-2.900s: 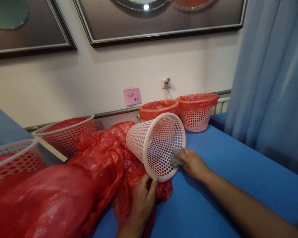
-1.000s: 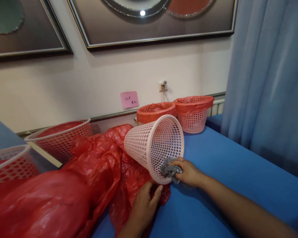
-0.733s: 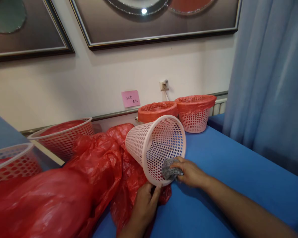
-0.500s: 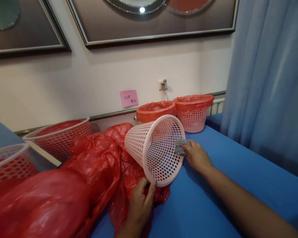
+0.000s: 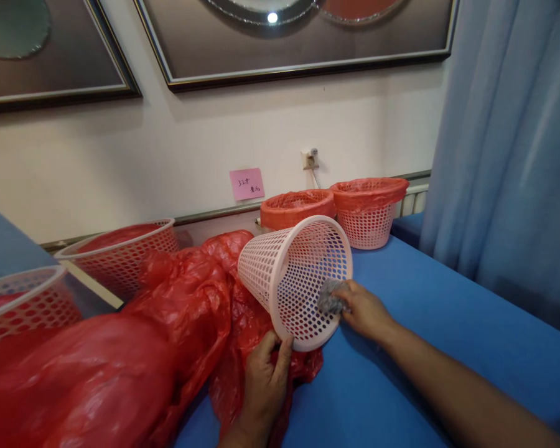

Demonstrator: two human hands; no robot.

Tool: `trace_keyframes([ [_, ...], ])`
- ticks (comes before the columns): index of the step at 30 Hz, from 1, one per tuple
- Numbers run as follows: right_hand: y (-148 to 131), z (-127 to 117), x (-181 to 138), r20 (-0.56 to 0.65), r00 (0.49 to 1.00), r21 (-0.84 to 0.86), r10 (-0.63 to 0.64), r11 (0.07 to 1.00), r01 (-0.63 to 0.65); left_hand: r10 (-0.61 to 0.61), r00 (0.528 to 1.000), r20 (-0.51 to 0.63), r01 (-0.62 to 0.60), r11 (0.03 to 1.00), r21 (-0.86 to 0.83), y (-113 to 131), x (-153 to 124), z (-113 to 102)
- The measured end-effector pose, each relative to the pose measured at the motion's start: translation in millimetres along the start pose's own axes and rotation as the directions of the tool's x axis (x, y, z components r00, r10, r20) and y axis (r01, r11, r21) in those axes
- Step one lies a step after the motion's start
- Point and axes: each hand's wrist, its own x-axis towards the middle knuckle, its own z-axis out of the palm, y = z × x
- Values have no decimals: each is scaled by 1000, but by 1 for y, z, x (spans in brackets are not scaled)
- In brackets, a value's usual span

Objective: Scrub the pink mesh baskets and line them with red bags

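Note:
A pale pink perforated plastic wastebasket [image 5: 274, 298] lies tipped on its side, its round mouth facing me. My left hand [image 5: 267, 373] is closed on the lower rim, thumb on the rim's edge and fingers partly hidden. In my right hand [image 5: 364, 311] is a bunched grey cloth [image 5: 331, 297], pinched between the fingers and held just inside the mouth at the lower right. Crumpled red plastic bags [image 5: 191, 298] lie under and to the left of the wastebasket.
Two wastebaskets with red liners, a left one [image 5: 296, 218] and a right one [image 5: 366, 227], stand by the wall. Two more baskets, one farther [image 5: 165, 239] and one nearer [image 5: 32, 311], are at left. A blue surface [image 5: 429, 323] lies below; a blue curtain [image 5: 508, 155] hangs right.
My right hand has moved the grey cloth down and left, from the right rim to just inside the mouth. My left hand keeps its hold on the lower rim. The view has shifted slightly.

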Motion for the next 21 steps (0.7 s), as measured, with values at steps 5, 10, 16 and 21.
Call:
trace_keyframes([
  [5,12,-22,8,-167,982,-225,93,966,-130,13,1000,-17,-13,1000,1,0,-1,1],
  [10,-19,-1,-10,172,985,12,-5,1000,3,-8,1000,7,8,1000,-18,-1,-2,2],
  [16,-24,12,-11,366,929,545,-47,820,-174,-54,986,160,47,998,49,-4,-1,1],
  [21,-18,16,-10,412,911,605,-6,750,-268,-85,901,426,46,994,102,-9,-2,10],
])
